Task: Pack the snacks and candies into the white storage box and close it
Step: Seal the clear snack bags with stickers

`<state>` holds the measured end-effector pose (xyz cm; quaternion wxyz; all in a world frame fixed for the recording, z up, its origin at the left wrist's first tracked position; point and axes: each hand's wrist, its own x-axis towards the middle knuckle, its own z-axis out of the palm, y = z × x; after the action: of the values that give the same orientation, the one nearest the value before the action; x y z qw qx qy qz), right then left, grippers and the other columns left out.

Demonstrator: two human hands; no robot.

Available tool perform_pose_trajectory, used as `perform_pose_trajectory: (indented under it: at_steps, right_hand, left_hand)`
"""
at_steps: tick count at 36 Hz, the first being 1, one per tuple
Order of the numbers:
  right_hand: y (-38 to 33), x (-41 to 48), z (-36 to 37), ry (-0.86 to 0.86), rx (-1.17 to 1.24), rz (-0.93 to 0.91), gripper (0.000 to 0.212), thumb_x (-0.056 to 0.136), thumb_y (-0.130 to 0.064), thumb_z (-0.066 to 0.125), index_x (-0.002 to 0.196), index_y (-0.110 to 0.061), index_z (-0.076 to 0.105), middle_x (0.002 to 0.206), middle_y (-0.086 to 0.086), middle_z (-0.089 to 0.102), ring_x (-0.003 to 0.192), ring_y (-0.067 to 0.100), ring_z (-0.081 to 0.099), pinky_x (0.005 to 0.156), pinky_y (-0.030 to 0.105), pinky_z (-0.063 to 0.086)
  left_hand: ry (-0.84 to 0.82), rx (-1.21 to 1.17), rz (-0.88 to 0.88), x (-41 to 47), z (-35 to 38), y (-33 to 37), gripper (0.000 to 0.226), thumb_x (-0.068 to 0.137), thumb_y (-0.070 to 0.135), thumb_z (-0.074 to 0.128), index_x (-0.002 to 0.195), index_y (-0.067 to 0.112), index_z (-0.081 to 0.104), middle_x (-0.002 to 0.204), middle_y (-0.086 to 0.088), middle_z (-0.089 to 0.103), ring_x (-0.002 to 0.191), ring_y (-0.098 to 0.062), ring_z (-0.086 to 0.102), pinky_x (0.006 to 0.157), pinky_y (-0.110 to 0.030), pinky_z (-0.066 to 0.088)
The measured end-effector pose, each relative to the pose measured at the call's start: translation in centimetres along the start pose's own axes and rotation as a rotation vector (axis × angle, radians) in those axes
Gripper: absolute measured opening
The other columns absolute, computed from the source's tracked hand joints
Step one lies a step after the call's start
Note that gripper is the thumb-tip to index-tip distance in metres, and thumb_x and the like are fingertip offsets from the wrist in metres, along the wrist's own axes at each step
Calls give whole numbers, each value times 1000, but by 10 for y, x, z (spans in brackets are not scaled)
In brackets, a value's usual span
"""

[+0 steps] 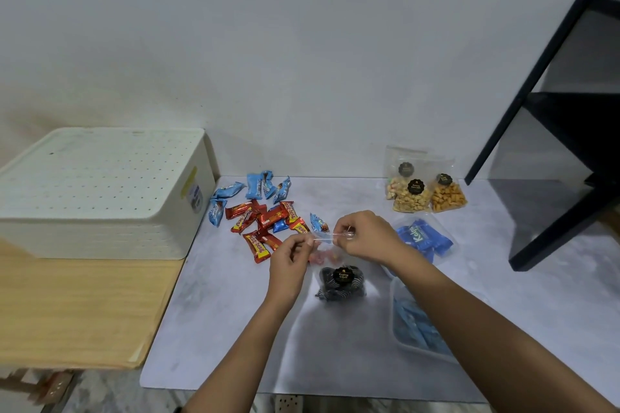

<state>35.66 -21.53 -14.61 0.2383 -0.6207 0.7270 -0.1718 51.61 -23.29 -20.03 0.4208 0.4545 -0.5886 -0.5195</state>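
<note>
Left hand: the left hand (290,265) is held above the mat, and the left end of a small clear plastic bag's top edge is pinched between thumb and fingertips.
Right hand: the right hand (364,236) is curled, and the right end of the same edge is pinched.
Held bag: the small clear plastic bag (327,250) is stretched between both hands; pinkish-red candies are seen inside it.
Storage box: the white perforated plastic storage box (100,191) is set on the pale wooden table (77,305) at the left, well apart from the hands, with its lid on.
Loose snacks: red foil-wrapped bars (265,223) and blue wrapped candies (258,186) are scattered on the grey mat (218,312) beside the box.
Other packs: a clear pouch of dark striped snacks (342,282) lies just below the hands; clear pouches of nuts and crackers (414,193) are stood by the wall; blue packets (424,238) are laid right of the hands.
</note>
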Motion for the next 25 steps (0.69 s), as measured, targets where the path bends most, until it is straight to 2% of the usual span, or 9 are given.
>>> perform_pose_trajectory:
  at_steps: [4, 6, 9, 11, 14, 20, 25]
  right_hand:
    - [-6, 1, 1, -16, -14, -24, 13, 76, -23, 62, 84, -27, 70, 81, -9, 64, 77, 14, 54, 75, 27, 36]
    - [-11, 1, 2, -20, -23, -46, 9, 77, -25, 61, 82, -27, 70, 78, -8, 62, 74, 14, 51, 73, 26, 34]
    - [-17, 1, 5, -17, -20, -58, 8, 79, -24, 61, 79, -24, 69, 69, -8, 57, 69, 16, 49, 66, 25, 32]
    - [-18, 2, 6, -8, -5, -47, 7, 78, -23, 62, 78, -22, 69, 71, -5, 60, 71, 20, 55, 63, 26, 38]
    - [-17, 3, 8, 0, 16, -20, 8, 77, -21, 62, 72, -23, 67, 73, -1, 64, 73, 21, 59, 64, 28, 44]
    - [-20, 3, 10, 29, -20, -30, 9, 77, -18, 61, 73, -21, 68, 67, -4, 58, 69, 19, 53, 62, 25, 36]
    - [-21, 1, 8, 12, -15, -30, 9, 80, -27, 62, 81, -23, 70, 72, -6, 60, 69, 17, 53, 60, 25, 35]
  left_hand:
    - [-17, 73, 14, 2, -2, -2, 13, 94, 13, 52, 89, 17, 63, 82, 7, 63, 72, 4, 59, 66, -11, 48]
    - [-35, 123, 24, 3, 0, -2, 12, 94, 13, 51, 92, 12, 63, 84, 5, 63, 75, 0, 58, 65, -10, 47]
    - [-16, 169, 46, 4, 3, 1, 10, 94, 11, 51, 92, 9, 60, 84, 6, 60, 74, 8, 55, 63, -6, 43]
    - [2, 177, 64, 3, 3, 4, 9, 93, 9, 51, 90, 12, 58, 84, 10, 58, 75, 13, 53, 64, -4, 42]
    - [1, 183, 84, 2, 3, 3, 10, 93, 8, 51, 88, 12, 59, 84, 9, 58, 76, 11, 52, 64, -5, 42]
    - [-7, 172, 80, 2, 1, 3, 9, 92, 7, 52, 90, 8, 61, 84, 5, 60, 74, 12, 53, 63, -4, 42]
    - [4, 163, 60, 4, -4, 0, 10, 91, 7, 54, 89, 12, 62, 85, 5, 62, 78, -1, 57, 66, -9, 45]
